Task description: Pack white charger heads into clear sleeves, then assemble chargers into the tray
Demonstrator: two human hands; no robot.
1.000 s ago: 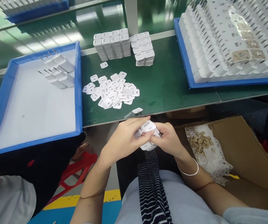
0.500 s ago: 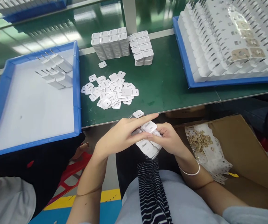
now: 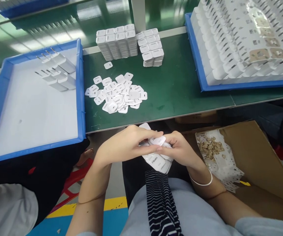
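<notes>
Just in front of the table's edge, above my lap, my left hand [image 3: 129, 144] and my right hand [image 3: 183, 149] are closed around a bundle of white printed cards [image 3: 157, 160] with rounded corners. The thumbs nearly meet across its top. One card [image 3: 159, 141] sits tilted up between the fingers, and another pokes out past my left fingers at the far side. Part of the bundle is hidden by my hands. On the green table beyond lies a loose heap of similar small white cards [image 3: 118, 93], each with a dark slot or printed letters.
Neat card stacks [image 3: 118, 44] stand at the back, beside a shorter stack [image 3: 151, 49]. A blue-rimmed tray [image 3: 81, 95] at left holds several white plug housings; another blue tray [image 3: 202, 78] at right is full of them. A cardboard box [image 3: 261, 157] with scraps is at lower right.
My left fingers have curled in over the bundle, and the card between my hands has tilted. The card poking out at the far side has dropped back toward my left hand.
</notes>
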